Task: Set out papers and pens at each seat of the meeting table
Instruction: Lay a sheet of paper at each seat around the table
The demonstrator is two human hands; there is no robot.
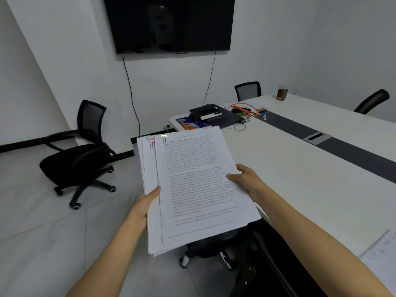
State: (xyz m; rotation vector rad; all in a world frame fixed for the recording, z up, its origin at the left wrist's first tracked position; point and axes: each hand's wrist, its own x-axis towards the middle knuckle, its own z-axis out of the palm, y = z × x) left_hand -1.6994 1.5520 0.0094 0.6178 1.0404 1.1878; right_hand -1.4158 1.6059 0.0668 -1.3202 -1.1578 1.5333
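Head view, reading left to right: one black chair (79, 155) stands out on the floor, well apart from the surface (300, 168). My left hand (143, 209) holds the left edge of the paper stack (192, 189), its grip closed with the thumb on top; the fingers beneath are hidden. The stack is in the air between both hands, over the surface's near corner, with its long axis pointing away from me towards the wall screen (171, 24). Two binder clips (164, 138) show at its top edge, so I count at least two bundles; how many there are in all I cannot tell. My right hand (246, 181) pinches the right edge, thumb on the top page. The surface lies to the right of the stack, so I judge the right hand the nearer one for laying a bundle down. A second chair (214, 249) sits below the stack, and two more stand at the far side. One set of sheets (379, 254) already lies at the right. I see no pens in either hand.
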